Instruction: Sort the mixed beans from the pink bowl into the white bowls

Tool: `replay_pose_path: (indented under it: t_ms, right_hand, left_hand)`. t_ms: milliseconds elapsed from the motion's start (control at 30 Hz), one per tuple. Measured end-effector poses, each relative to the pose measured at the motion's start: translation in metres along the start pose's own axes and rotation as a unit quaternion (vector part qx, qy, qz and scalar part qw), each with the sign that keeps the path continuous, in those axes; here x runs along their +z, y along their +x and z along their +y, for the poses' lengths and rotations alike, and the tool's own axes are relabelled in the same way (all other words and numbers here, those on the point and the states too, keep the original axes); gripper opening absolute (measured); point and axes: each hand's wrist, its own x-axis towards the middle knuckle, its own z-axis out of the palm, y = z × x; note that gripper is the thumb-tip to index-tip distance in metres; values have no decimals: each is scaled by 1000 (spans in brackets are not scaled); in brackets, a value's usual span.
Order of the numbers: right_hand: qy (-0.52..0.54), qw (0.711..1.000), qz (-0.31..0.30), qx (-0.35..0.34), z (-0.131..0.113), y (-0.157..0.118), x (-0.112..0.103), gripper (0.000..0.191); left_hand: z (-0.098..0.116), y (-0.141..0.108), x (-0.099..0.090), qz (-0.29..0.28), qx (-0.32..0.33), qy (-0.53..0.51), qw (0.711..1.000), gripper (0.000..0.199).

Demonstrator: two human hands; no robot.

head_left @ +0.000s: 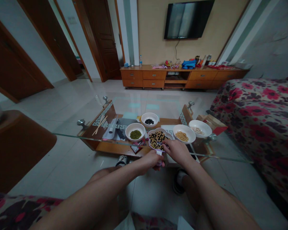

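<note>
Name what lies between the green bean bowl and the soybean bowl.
A scalloped bowl of black and yellow beans, in the head view.

Both bare forearms reach forward and inward from the bottom corners of the view, the left forearm (103, 188) lying lower and flatter than the right forearm (213, 198). The left hand (150, 160) sits knuckles-up with its fingers curled under and the wrist nearly straight, just beside the right hand (179, 151). The right hand angles down and inward from a slightly bent wrist, its fingers (166, 146) drawn together and pointing down.
</note>
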Motion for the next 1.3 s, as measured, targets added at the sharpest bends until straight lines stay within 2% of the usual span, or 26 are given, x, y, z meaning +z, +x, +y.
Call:
replay_pose_path:
  t_ms: [133,233,400,533,700,900,1100,1300]
  right_hand:
    - [6,1000,29,4,0,1,-2,31]
    - [32,997,73,23,-3,8,-7,34]
    - [62,983,161,65,-18,36,-14,36]
    - [65,970,200,119,-31,60,-10,36]
    - [57,970,176,159,-35,72,-5,35]
    - [41,973,186,128,-16,49,-9,36]
    - [31,992,103,59,2,19,-6,30]
    - [23,997,57,46,5,14,-4,29]
  left_hand:
    - [1,-1,1,8,-3,1,1000,6]
    - [1,0,1,8,-9,-7,1000,7]
    - [2,-1,1,7,-15,-12,1000,10]
    - [4,-4,0,4,-10,-15,1000,9]
    - [4,-3,0,-5,-7,-11,1000,13]
    - [5,-4,0,0,-19,-19,1000,8]
    - [7,-5,1,-5,-7,-7,1000,10]
    - [10,-8,3,-2,-6,-9,1000,11]
